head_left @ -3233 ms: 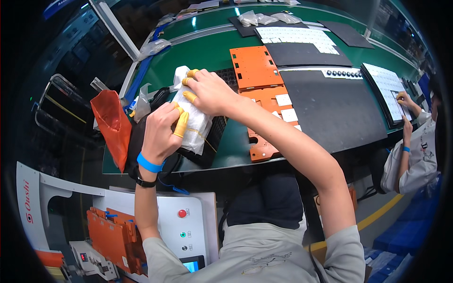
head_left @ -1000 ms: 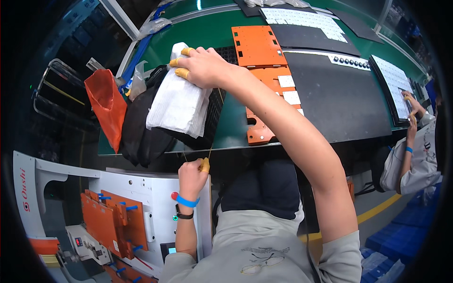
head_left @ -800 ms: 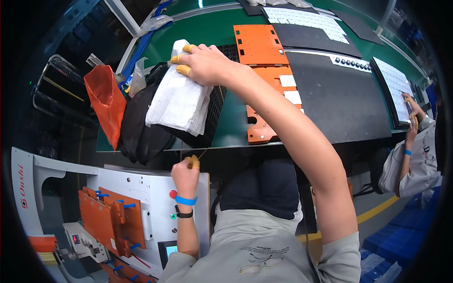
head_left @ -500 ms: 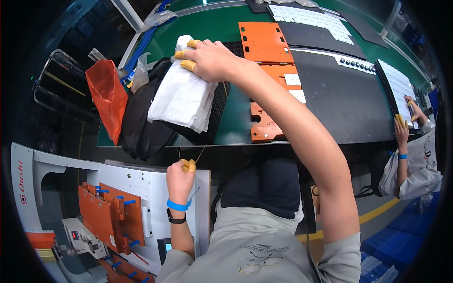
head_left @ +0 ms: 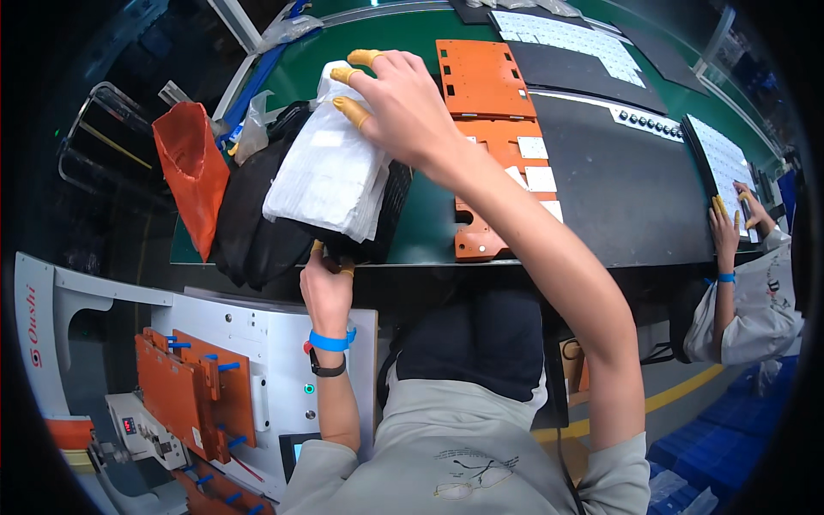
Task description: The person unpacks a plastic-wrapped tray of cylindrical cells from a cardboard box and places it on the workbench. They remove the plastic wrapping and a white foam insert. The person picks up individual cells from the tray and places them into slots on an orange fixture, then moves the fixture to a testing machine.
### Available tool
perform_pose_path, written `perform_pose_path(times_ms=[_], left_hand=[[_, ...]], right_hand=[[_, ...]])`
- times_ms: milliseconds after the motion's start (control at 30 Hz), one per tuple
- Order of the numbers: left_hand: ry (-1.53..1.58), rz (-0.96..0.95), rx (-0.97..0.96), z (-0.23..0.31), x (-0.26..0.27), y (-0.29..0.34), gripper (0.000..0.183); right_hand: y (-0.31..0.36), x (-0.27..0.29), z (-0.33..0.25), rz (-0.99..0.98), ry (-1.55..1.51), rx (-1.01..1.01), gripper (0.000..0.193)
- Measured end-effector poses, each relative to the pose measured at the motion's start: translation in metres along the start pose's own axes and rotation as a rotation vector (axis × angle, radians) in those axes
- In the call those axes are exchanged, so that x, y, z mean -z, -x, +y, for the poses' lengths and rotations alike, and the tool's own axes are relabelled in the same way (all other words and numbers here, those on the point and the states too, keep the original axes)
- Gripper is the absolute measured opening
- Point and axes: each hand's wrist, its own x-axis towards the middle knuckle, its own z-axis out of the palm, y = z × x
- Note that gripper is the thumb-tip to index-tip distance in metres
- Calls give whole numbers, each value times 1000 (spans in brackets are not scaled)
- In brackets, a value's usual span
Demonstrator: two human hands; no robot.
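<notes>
Looking down from the head view, resting the right hand (head_left: 402, 103), fingers spread, on the far end of the white layered stack (head_left: 326, 172), at eleven o'clock atop the black crate (head_left: 396, 202). Holding the left hand (head_left: 328, 287) low at the crate's near end, well apart from the right, with fingers partly hidden; cannot tell if clamped on anything. Crowding close on the ten o'clock side, a black bag (head_left: 256, 215), with a clear plastic bag (head_left: 255, 133) behind and an orange bag (head_left: 196, 176) farther out. Crossing with the right forearm (head_left: 549, 227) over an orange plate (head_left: 498, 136) at one o'clock, nearer than an orange panel (head_left: 483, 79). Showing at two a black mat (head_left: 627, 184); at three, a co-worker's hands (head_left: 725, 227) by a white-tiled board (head_left: 721, 154); at eight, a white machine (head_left: 283, 339) bearing orange fixtures (head_left: 176, 386).
</notes>
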Motion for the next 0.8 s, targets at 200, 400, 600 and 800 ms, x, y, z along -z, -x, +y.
perform_pose_path(times_ms=[200, 400, 600, 800], left_hand=[[-5, -46, 39, -12, -7, 0, 48], [32, -10, -26, -20, -12, 5, 38], [87, -46, 4, -13, -3, 5, 32], [89, -48, 11, -9, 2, 1, 26]], right_hand=[[83, 49, -69, 132, -290, -240, 18], [166, 22, -102, -318, 4, -332, 24], [166, 6, -85, -424, 57, -189, 16], [157, 4, -70, -540, 93, -19, 14]])
